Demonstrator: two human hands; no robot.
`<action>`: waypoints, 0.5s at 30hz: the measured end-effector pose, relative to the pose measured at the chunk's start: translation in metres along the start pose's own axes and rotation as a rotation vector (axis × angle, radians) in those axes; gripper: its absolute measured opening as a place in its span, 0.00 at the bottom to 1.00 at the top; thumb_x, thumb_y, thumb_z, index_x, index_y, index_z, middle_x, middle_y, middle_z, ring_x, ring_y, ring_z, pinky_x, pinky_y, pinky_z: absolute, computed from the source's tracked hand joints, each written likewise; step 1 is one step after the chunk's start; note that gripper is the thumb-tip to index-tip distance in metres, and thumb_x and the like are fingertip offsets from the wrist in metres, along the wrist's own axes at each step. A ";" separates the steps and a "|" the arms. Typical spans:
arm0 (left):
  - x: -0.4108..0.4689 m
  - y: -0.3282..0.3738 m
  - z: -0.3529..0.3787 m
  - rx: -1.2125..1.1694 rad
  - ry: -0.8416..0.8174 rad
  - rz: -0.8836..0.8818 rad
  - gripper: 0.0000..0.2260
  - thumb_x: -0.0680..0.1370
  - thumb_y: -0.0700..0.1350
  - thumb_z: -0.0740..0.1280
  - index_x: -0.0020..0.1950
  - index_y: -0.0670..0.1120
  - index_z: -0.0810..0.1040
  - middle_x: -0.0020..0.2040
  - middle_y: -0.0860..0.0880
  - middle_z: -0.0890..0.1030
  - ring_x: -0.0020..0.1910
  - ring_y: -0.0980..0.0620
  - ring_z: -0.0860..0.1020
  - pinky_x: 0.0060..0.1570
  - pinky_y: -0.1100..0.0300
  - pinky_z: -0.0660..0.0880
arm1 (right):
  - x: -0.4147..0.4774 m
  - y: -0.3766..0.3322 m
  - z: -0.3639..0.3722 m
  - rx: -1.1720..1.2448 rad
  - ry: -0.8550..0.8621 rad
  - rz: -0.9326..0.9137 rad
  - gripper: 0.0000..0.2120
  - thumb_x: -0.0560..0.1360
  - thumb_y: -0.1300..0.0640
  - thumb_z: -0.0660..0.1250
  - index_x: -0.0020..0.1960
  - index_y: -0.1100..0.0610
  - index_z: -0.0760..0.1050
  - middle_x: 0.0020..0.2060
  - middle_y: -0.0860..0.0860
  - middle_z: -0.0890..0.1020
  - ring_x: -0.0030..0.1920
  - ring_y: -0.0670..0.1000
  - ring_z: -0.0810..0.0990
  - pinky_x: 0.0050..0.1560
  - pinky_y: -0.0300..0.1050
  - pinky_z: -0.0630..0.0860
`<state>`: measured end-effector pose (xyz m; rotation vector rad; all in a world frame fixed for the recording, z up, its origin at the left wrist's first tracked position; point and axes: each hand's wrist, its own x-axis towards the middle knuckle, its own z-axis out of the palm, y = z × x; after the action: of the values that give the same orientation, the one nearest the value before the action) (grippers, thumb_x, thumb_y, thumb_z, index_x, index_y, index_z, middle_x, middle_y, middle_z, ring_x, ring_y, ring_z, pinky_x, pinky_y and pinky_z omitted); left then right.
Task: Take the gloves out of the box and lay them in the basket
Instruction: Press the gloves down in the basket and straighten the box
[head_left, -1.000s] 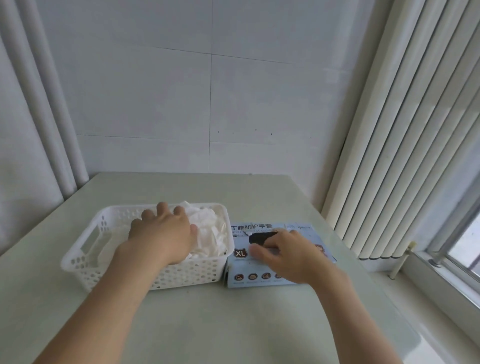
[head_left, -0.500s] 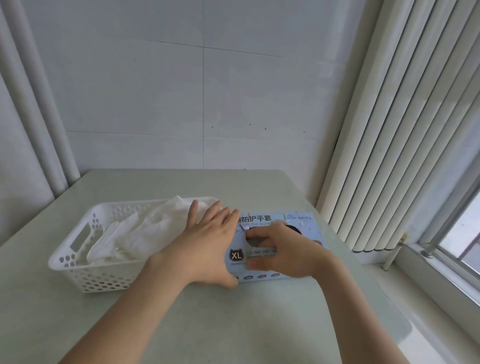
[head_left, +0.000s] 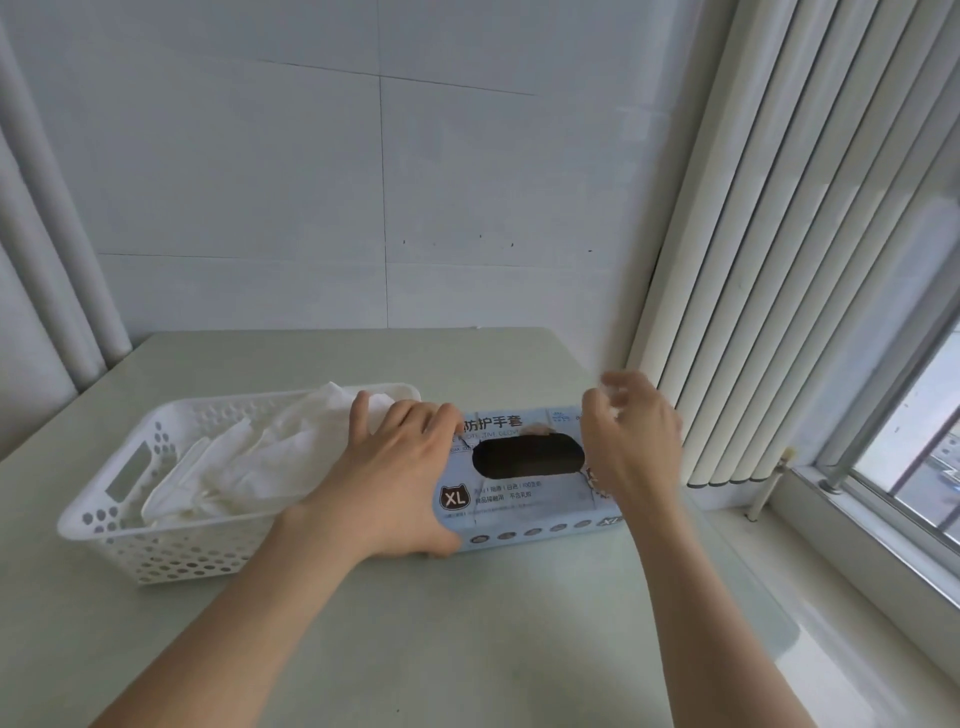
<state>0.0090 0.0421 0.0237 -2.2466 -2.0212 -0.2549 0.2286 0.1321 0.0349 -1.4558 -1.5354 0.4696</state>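
The light blue box (head_left: 519, 499) lies flat on the pale green counter (head_left: 467, 634), just right of the white perforated basket (head_left: 104, 501); the left hand hides the place where the two meet, so whether they touch cannot be told; the box's dark oval opening (head_left: 527, 457) faces up, with an XL mark (head_left: 454, 498) near its left end and a small pale bit showing at the far edge of the opening; the white gloves (head_left: 249, 462) lie piled in the basket, heaped toward its right and far side; the left hand (head_left: 395, 483) rests palm down on the left end of the box, its fingers (head_left: 410, 421) straight and spread, released, reaching over toward the basket's right rim and the edge of the glove pile, the thumb lying by the near edge of the box; the right hand (head_left: 631, 441) hangs above the right end of the box, just right of the opening, its fingers (head_left: 602, 387) curled and blurred, and whether they pinch anything cannot be told; vertical blinds (head_left: 779, 260) hang at the right beside a window (head_left: 914, 457), and a pale panelled wall (head_left: 363, 182) stands beyond the far edge of the counter
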 end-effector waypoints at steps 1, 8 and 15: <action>0.000 0.000 0.000 -0.003 -0.002 0.001 0.40 0.62 0.69 0.72 0.67 0.57 0.60 0.64 0.58 0.67 0.71 0.54 0.63 0.79 0.36 0.43 | 0.003 0.007 0.000 -0.059 -0.076 0.092 0.20 0.78 0.49 0.60 0.67 0.54 0.77 0.57 0.50 0.82 0.60 0.53 0.77 0.55 0.47 0.72; -0.001 0.002 -0.002 -0.026 -0.040 -0.014 0.40 0.62 0.68 0.73 0.67 0.57 0.59 0.65 0.59 0.67 0.69 0.55 0.66 0.77 0.42 0.49 | 0.004 0.017 0.002 -0.080 -0.262 0.216 0.15 0.73 0.43 0.59 0.40 0.56 0.67 0.36 0.53 0.77 0.39 0.55 0.75 0.38 0.47 0.69; 0.002 0.010 0.005 -0.018 -0.010 -0.012 0.50 0.69 0.65 0.73 0.82 0.55 0.48 0.79 0.52 0.56 0.78 0.49 0.60 0.76 0.47 0.59 | 0.014 0.022 -0.014 0.141 -0.281 0.365 0.23 0.68 0.50 0.72 0.62 0.49 0.79 0.46 0.54 0.88 0.43 0.55 0.89 0.43 0.54 0.87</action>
<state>0.0198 0.0436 0.0198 -2.2515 -2.0462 -0.2643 0.2544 0.1456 0.0296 -1.6137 -1.4144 1.0162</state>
